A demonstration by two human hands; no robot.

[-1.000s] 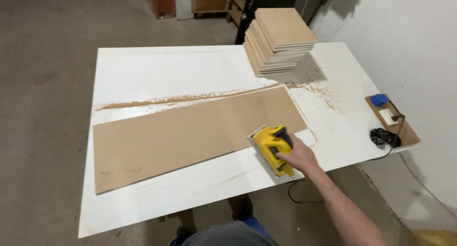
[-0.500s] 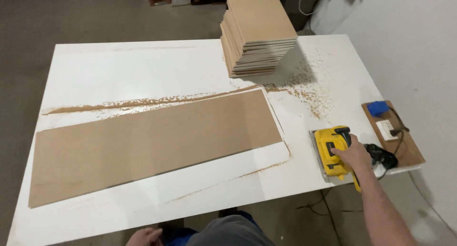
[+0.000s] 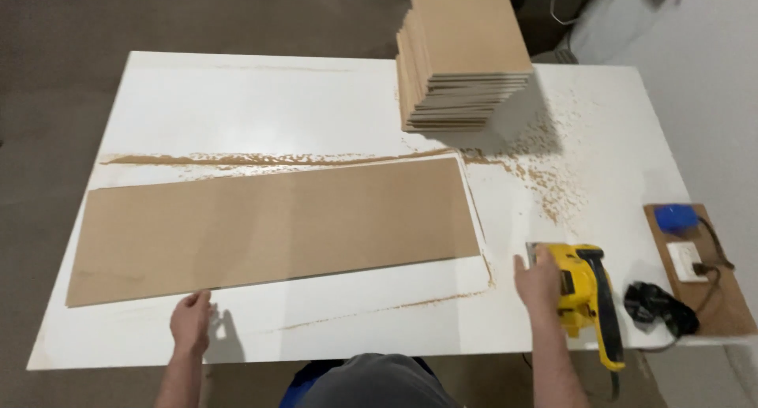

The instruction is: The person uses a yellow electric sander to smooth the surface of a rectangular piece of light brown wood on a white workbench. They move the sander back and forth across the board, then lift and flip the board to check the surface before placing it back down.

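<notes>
I see my left hand (image 3: 192, 323) open, fingertips at the near edge of the long brown board (image 3: 272, 228) on the white table (image 3: 237, 100). Right of the board, my right hand (image 3: 539, 282) rests flat beside the yellow jigsaw (image 3: 586, 296). I judge the jigsaw could topple; it overhangs the table's near edge.

A yellow and black sander (image 3: 584, 293) and plain tan board (image 3: 272, 228) lie on a white worktop (image 3: 237, 108) speckled with tan sawdust (image 3: 545, 171).

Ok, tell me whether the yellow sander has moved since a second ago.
Yes. The yellow sander has gone right, off the long brown board, and now sits near the table edge under the right hand.
</notes>
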